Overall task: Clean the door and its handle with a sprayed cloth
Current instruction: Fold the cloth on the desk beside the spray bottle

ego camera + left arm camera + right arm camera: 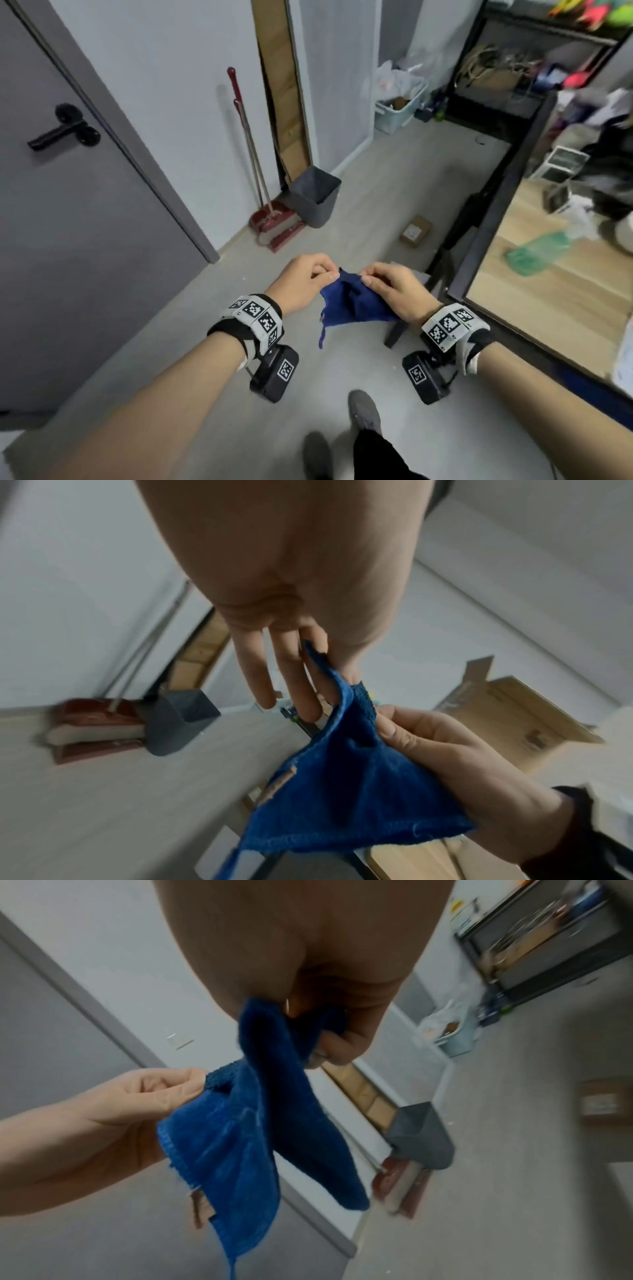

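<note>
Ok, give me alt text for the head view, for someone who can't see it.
Both hands, left hand and right hand, pinch the top edge of a blue cloth above a grey floor. A grey door with a black handle stands left; a green spray bottle lies on a table at right.

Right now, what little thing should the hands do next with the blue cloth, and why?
Probably fold it into a flat pad. The left hand and right hand each pinch an edge of the blue cloth, which hangs loose and crumpled between them, away from the door and its handle. A pad should wipe better.
</note>
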Tool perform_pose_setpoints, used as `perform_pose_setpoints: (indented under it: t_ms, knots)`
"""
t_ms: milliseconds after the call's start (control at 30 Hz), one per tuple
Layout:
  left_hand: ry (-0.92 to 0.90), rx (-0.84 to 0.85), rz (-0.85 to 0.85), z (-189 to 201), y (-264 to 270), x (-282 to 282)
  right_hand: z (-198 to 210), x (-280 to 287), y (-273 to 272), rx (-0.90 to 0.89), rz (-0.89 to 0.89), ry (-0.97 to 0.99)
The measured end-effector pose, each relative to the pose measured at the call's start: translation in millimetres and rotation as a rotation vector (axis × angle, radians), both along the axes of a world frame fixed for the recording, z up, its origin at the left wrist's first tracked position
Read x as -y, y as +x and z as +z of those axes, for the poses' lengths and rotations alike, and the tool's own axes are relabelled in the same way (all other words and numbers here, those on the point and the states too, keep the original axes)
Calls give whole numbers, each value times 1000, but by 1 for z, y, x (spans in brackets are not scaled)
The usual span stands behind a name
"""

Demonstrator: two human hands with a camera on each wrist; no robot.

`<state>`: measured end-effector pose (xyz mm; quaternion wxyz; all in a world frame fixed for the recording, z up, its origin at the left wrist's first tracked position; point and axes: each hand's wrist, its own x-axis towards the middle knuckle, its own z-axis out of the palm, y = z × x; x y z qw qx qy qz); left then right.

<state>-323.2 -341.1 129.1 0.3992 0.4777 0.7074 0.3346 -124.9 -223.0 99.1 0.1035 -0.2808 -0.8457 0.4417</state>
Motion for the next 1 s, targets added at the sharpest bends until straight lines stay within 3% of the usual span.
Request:
perform_pose_setpoints:
  t_ms: [200, 333, 600, 833, 1000]
  knots:
    - [40, 7, -233, -4, 107, -86, -4, -45, 134, -3, -261, 74]
    - [47, -7, -357, -4, 170, -145, -4, -76, 208, 41, -331, 46]
    - [4, 8, -381, -8, 271, -234, 1, -154, 323, 10, -390, 17]
    - [-57, -26, -319, -15, 300, -280, -7, -205, 384, 330, -245, 78]
    - [-29, -134, -304, -26, 286, -298, -15, -230, 404, 486, -230, 354]
